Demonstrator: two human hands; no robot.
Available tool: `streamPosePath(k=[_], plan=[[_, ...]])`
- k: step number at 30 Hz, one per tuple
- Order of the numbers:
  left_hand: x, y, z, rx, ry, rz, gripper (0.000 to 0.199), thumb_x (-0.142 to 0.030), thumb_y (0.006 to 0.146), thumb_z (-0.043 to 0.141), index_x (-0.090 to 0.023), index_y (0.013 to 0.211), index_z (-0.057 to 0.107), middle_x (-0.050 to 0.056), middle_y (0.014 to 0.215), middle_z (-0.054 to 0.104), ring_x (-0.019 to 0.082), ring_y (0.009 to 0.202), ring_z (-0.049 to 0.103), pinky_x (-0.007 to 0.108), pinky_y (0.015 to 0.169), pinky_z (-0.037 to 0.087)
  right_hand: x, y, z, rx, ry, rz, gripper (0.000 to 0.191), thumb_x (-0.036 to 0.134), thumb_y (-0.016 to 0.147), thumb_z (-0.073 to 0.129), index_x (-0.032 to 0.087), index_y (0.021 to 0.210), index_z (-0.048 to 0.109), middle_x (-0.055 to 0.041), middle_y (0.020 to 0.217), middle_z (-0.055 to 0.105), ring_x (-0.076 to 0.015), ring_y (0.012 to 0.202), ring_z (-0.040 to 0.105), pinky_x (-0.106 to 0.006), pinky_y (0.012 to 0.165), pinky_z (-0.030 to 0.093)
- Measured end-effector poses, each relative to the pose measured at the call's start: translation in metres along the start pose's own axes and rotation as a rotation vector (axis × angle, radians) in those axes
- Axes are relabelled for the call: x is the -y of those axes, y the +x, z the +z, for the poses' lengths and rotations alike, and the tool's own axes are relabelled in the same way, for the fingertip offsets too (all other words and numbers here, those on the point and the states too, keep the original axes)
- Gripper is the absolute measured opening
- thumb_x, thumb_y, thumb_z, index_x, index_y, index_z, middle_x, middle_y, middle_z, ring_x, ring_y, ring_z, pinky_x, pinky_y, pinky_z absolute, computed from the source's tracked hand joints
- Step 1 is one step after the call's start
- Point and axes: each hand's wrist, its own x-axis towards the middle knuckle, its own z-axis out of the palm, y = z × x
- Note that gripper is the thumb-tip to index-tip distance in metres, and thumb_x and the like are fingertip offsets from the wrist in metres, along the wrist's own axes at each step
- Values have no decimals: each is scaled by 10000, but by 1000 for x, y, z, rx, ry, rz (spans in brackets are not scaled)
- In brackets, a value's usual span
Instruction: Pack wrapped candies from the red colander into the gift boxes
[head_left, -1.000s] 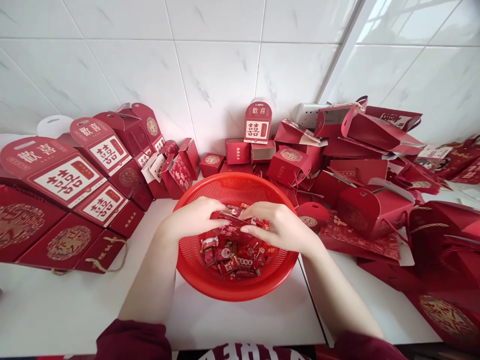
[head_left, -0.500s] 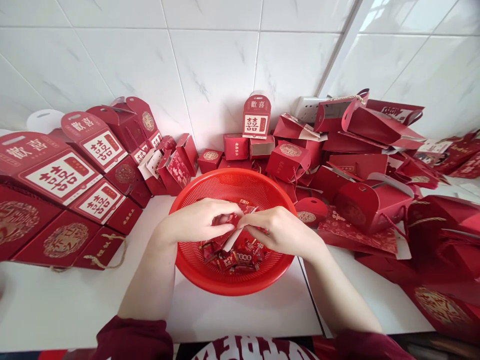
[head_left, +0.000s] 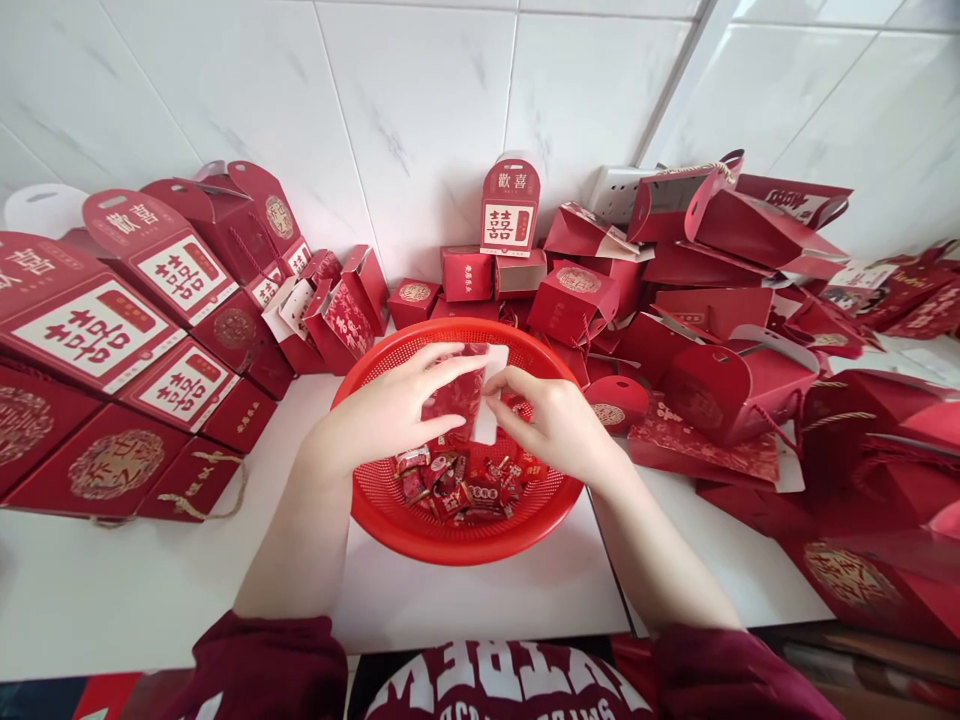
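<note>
Over the red plastic basket (head_left: 465,548), my left hand (head_left: 397,408) holds a small red paper box (head_left: 457,392). Its fingers lie along the far side and the thumb is on the near side. My right hand (head_left: 551,418) pinches the box's white flap (head_left: 487,425) between thumb and fingertips. The box's contents, if any, cannot be seen. Under both hands, small red wrapped candies (head_left: 480,495) lie loose in the basket.
Stacked red gift boxes (head_left: 180,385) with white labels line the left. One upright labelled box (head_left: 510,208) leans on the tiled wall behind the basket. Red boxes and bags (head_left: 750,390) are piled on the right. A white power strip (head_left: 613,190) sits behind them.
The small box has turned so its white flap stands out to the right. My left fingers have spread along it. The view has shifted slightly, and more candies show.
</note>
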Motion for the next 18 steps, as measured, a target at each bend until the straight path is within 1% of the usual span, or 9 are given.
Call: streamPosePath(k=[2,3,5,8,10,12,14,16,18], plan=[[2,2,-1,8,59,0,673,-249,913,621,-441,1501,357,-28,1588,319,238,1383,448,370,1121,435,-4,1,1,-7,-10,-3,99,205,966,514,207,1006,604,0,868,712,-138,673,625,-249,685,439],[2,2,-1,1,80,3,669,-234,915,614,-446,1499,363,-32,1588,318,240,1391,439,374,1123,435,-5,1,1,-2,-14,-13,99,182,959,512,205,997,600,2,866,711,-135,676,622,-245,685,437],[2,3,-1,-12,93,22,645,-207,930,583,-443,1494,377,-31,1558,369,226,1372,458,369,1117,443,-7,2,1,16,-26,-34,113,154,957,503,208,989,597,18,832,698,-120,641,595,-234,663,427],[2,4,1,-36,70,34,594,-203,952,545,-426,1483,401,-21,1478,470,190,1240,567,339,1049,497,-7,1,0,39,-75,-69,136,134,956,500,212,958,611,40,758,668,-103,581,538,-224,626,404],[2,3,2,-54,50,31,558,-220,959,540,-405,1472,421,-18,1445,506,175,1173,607,324,1005,526,-7,1,1,42,-117,-96,145,131,957,504,211,942,625,43,735,660,-100,570,524,-222,616,394],[2,3,2,-80,39,39,521,-235,965,536,-382,1457,444,-24,1439,526,177,1205,595,335,1039,512,-8,1,1,14,-137,-103,153,139,963,507,215,956,639,40,748,673,-102,584,537,-222,619,394],[2,3,2,-92,25,53,499,-249,971,531,-365,1450,454,-32,1451,533,182,1279,553,356,1103,472,-9,1,2,-33,-140,-87,154,157,970,513,224,972,651,37,763,688,-104,591,548,-221,613,392],[2,3,2,-90,9,59,505,-256,973,529,-361,1459,441,-42,1480,515,182,1342,505,363,1143,439,-11,2,3,-76,-127,-63,151,172,973,521,232,980,658,36,772,698,-103,585,549,-220,601,390],[1,3,1,-79,-4,57,526,-256,971,530,-361,1474,416,-50,1513,481,178,1375,473,355,1148,436,-11,2,3,-108,-109,-42,143,180,969,533,239,985,662,36,784,704,-104,590,556,-218,601,394]])
